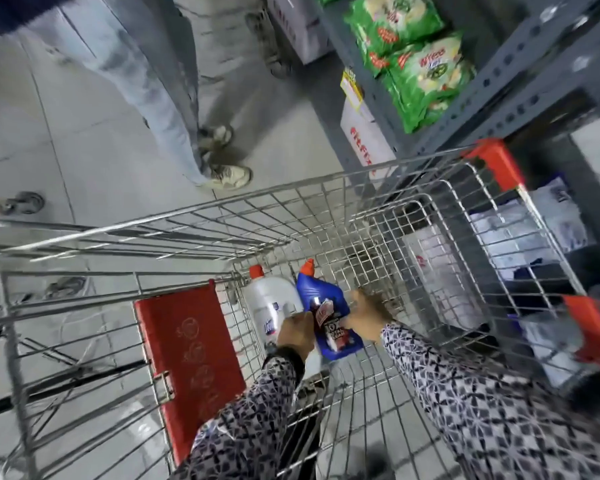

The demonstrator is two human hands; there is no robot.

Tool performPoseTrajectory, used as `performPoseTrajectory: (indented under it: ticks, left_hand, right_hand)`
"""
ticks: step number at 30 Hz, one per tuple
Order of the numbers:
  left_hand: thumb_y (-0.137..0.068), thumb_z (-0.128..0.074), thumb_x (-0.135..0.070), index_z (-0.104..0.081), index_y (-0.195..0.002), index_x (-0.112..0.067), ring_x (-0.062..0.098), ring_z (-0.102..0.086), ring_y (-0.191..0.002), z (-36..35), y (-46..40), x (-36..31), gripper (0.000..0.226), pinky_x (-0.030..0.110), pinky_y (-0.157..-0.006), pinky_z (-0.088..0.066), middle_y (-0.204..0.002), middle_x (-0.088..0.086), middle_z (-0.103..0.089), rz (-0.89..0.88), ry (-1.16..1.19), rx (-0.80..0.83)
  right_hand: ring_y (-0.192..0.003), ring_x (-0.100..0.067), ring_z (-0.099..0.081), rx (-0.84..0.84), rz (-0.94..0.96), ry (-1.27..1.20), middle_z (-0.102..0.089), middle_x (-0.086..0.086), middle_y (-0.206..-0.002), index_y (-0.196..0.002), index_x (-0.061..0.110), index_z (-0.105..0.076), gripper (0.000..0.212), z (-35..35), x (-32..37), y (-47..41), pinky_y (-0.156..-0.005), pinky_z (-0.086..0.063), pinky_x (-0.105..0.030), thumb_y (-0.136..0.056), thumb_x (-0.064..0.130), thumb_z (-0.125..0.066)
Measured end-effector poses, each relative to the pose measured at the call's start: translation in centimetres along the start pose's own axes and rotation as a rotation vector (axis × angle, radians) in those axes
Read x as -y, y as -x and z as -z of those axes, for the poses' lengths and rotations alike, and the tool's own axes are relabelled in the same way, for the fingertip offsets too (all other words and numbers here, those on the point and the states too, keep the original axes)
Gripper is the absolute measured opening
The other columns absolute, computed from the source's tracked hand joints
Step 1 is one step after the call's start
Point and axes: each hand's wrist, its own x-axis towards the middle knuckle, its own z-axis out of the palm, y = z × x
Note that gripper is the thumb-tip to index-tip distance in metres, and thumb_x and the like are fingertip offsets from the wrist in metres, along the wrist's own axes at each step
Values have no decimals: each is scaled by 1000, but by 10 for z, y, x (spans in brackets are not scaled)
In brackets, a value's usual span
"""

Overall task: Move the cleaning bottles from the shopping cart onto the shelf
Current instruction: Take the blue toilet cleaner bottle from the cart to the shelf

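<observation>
Head view: red flap (191, 355) beside white bottle (271, 303), blue bottle (323, 299)

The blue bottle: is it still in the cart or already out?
In the cart. The blue bottle lies within the cart's wire walls, both hands on it.

Long sleeves (465, 393) in a dark-and-white geometric lattice print — dark band (286, 353) at the left wrist.

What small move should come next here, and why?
Probably close both hands on the blue bottle and lift it out of the cart. The left hand and right hand already flank it, the white bottle lies beside it, and the shelf stands to the right.
</observation>
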Motion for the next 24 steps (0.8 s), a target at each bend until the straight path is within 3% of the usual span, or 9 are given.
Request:
performPoseTrajectory:
  ticks: [3,6,9,12,16,19,21,23,24]
  left_hand:
    - [-102,-50,-13,-63,-133,8,21,-54,-103,-3,-9,12,39,53,-111,-50,-133,30,-67,-14,28,-43]
    - [-103,-45,-9,-70,-117,7,23,-54,-86,-5,-12,18,32,41,-82,-51,-96,19,-64,-26,85,-21]
    - [-103,-42,-10,-68,-85,-7,20,-48,-66,-6,-6,18,32,33,-67,-39,-74,17,-64,-41,82,-1]
    - [-104,-41,-10,-65,-80,-16,21,-54,-74,-2,7,16,34,36,-76,-46,-76,9,-65,-69,92,33]
    - [-108,-40,-9,-58,-108,-18,15,-54,-78,9,61,-2,20,29,-70,-41,-95,3,-62,-108,233,123]
    - [-108,-44,-20,-64,-95,-16,18,-57,-76,8,128,-32,24,30,-69,-43,-88,6,-67,-235,300,206]
    - [-106,-50,-13,-67,-96,-17,20,-62,-78,1,197,-56,21,32,-73,-50,-87,2,-75,-399,277,292]
    - [-100,-60,-8,-74,-106,-17,21,-72,-86,-8,263,-77,18,34,-78,-59,-100,2,-80,-570,205,373]
    - [-97,-65,-8,-77,-110,-19,22,-76,-93,-14,297,-85,21,35,-82,-63,-106,2,-81,-678,146,411]
  right_hand:
    - [-101,-36,-74,-25,-23,-48,-76,-19,-110,-116,2,-66,32,-17,0,-13,-87,-62,-43,-85,0,-68]
    - [-92,-30,-69,-107,-75,-56,-73,-15,-109,-119,2,-65,31,-30,0,-18,-62,-47,-21,-87,3,-65]
    - [-106,-35,-71,-149,-119,-64,-70,-17,-119,-126,2,-57,38,-37,4,-14,-76,-55,-31,-89,4,-65]
    - [-111,-36,-71,-169,-129,-81,-70,-17,-124,-129,5,-56,41,-33,11,4,-82,-58,-35,-90,6,-68]
    - [-108,-35,-73,-168,-66,-173,-74,-13,-117,-119,7,-63,48,5,14,60,-92,-61,-42,-77,16,-86]
    - [-92,-29,-71,-156,117,-432,-74,-12,-97,-104,3,-68,35,49,13,125,-92,-58,-49,-75,3,-87]
    - [-84,-22,-65,-207,258,-628,-70,-6,-88,-98,6,-65,30,85,3,192,-81,-60,-40,-78,-9,-83]
    - [-80,-17,-65,-304,385,-777,-72,-3,-88,-97,12,-64,36,113,-6,259,-69,-59,-23,-79,-15,-80]
    - [-81,-16,-68,-365,439,-840,-75,-2,-89,-99,15,-65,39,126,-12,295,-69,-59,-22,-79,-16,-79]
